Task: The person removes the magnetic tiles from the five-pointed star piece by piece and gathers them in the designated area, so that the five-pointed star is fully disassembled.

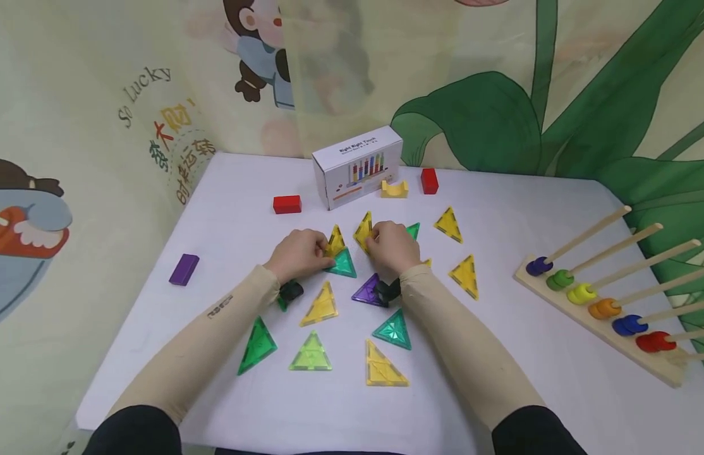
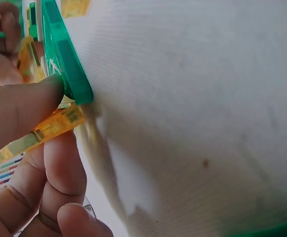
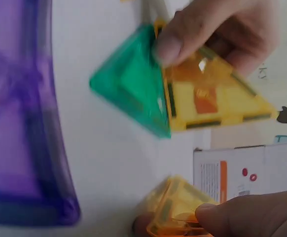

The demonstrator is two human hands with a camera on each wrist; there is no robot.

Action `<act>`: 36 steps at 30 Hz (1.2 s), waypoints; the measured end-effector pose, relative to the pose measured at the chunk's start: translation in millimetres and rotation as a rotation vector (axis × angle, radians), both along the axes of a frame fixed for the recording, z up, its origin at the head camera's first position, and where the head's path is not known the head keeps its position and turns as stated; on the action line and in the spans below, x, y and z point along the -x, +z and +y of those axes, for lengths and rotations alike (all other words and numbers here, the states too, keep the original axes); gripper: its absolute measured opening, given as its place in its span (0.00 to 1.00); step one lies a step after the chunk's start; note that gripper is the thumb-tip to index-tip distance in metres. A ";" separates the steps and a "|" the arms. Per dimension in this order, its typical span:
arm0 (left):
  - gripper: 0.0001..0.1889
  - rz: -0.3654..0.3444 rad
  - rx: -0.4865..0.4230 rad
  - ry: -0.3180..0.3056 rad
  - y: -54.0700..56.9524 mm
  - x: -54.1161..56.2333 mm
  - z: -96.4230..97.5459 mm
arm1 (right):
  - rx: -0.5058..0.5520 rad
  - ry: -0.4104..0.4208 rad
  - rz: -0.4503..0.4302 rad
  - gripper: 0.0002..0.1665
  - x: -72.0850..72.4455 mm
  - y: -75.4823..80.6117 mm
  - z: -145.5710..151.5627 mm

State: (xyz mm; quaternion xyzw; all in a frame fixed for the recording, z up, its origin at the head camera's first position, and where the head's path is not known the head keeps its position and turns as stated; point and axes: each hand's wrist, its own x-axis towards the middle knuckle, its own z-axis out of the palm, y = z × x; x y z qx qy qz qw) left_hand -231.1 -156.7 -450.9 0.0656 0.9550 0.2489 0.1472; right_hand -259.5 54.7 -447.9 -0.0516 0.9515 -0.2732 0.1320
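Note:
My left hand point(image 1: 299, 253) pinches a yellow triangular magnetic tile point(image 3: 217, 96) between thumb and fingers. Edge to edge with it is a teal triangular tile point(image 3: 128, 81), which the thumb tip also touches. In the left wrist view the yellow tile point(image 2: 50, 128) passes between thumb and fingers, with the teal tile point(image 2: 67, 54) beyond. My right hand point(image 1: 394, 245) pinches another yellow triangular tile point(image 1: 363, 231), a short way right of the first pair. Just below the hands lies a purple triangular tile point(image 1: 366, 291), partly hidden by the right wrist's camera.
Loose yellow, green and teal tiles lie around, including a lime triangle point(image 1: 310, 354) and a yellow triangle point(image 1: 384, 366). Behind the hands stand a white box point(image 1: 358, 167), red blocks point(image 1: 287, 205) and a yellow arch block point(image 1: 394, 189). A wooden peg stand point(image 1: 602, 322) is at right, a purple block point(image 1: 184, 270) at left.

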 end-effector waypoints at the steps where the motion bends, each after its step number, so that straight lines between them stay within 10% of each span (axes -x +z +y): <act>1: 0.13 0.000 0.001 0.001 -0.6 0.4 1.4 | -0.017 -0.007 0.010 0.14 4.4 0.0 1.0; 10: 0.14 -0.019 0.006 -0.008 -6.2 -0.7 12.3 | -0.126 -0.045 0.070 0.12 19.4 -6.5 4.7; 18: 0.14 0.013 0.028 0.006 -0.9 3.9 5.2 | -0.074 0.252 -0.038 0.34 1.2 -4.5 -16.5; 36: 0.32 -0.036 0.153 0.194 5.6 1.3 -48.1 | -0.067 0.221 -0.004 0.29 -6.2 -9.5 -18.8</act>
